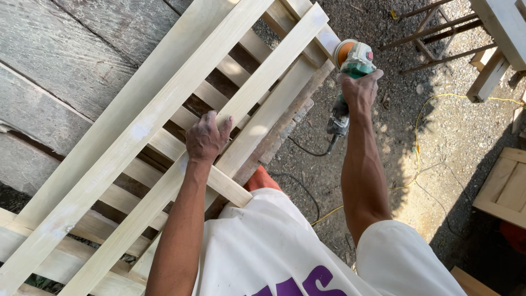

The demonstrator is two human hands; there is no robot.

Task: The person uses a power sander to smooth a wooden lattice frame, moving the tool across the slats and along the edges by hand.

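A pale wooden slatted frame (137,131) lies slanted across a rough grey workbench. My left hand (206,138) presses down on one of its long diagonal slats, fingers curled over the edge. My right hand (360,90) grips a green and white angle grinder (353,63), whose orange disc touches the frame's far end slat. The grinder's black cable hangs down behind my wrist.
Gravel ground lies to the right, crossed by a yellow cord (422,137) and a black cable. A wooden and metal bench (482,38) stands at the top right. A wooden panel (504,189) rests at the right edge. Grey boards (60,60) form the bench top on the left.
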